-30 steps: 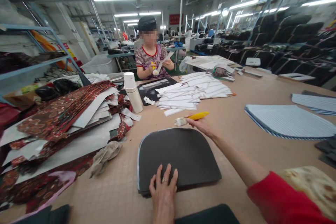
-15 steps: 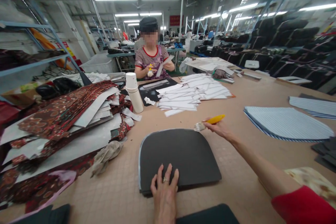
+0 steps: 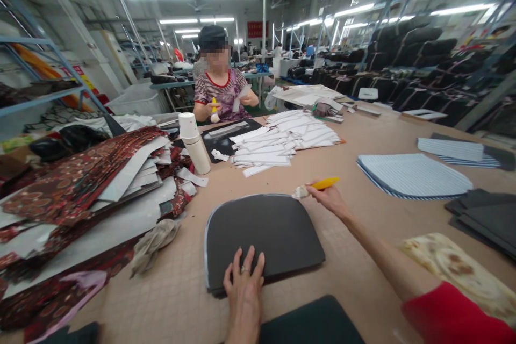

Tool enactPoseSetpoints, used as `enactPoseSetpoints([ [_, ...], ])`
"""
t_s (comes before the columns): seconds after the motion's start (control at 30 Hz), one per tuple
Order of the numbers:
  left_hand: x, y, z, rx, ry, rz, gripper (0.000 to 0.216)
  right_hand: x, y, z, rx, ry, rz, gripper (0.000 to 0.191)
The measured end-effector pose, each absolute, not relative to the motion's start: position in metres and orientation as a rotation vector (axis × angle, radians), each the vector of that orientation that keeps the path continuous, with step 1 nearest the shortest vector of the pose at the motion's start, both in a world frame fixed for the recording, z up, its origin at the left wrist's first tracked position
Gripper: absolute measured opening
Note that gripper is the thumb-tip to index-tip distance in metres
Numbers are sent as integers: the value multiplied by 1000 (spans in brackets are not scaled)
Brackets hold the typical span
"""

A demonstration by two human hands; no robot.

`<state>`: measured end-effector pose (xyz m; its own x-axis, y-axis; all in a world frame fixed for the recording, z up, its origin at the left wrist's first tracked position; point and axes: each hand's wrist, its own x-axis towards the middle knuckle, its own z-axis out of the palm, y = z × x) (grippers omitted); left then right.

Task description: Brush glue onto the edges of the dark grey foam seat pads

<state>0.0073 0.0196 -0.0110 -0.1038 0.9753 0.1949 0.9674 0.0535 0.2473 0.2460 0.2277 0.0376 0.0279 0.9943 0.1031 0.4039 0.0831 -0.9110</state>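
Observation:
A dark grey rounded panel (image 3: 270, 231), apparently the top of a thin stack, lies on the brown table in front of me. Pale wet-looking edging runs along its left and far rim. My left hand (image 3: 245, 285) rests on its near left part, fingers spread and flat. In my right hand (image 3: 329, 199) is a brush (image 3: 325, 183) with a yellow handle. Its whitish bristles touch or nearly touch the panel's far right edge. Close to my left wrist lies a dark green piece (image 3: 310, 325), partly cut off by the frame.
Patterned red-brown fabric (image 3: 80, 172) is heaped at left beside a grey rag (image 3: 155, 244). White strips (image 3: 290, 137) lie beyond the panel, near a cream bottle (image 3: 195, 145). Striped pieces (image 3: 415, 174) and dark sheets (image 3: 484, 215) sit at right. A co-worker (image 3: 221, 86) holds a brush opposite.
My view has turned slightly right, so things appear further left. My left hand stays on the panel, and the brush remains at its far edge. The co-worker's brush is more upright.

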Motion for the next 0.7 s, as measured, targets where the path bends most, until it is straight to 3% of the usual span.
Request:
enactPoseSetpoints([
  [0.23,8,21,-12,2094,2282,489,53,232,215,23,-1454,-1425,809,45],
  [0.7,1,23,-13,2153,2212,469,47,256,85,22,-1552,-1421,650,26],
])
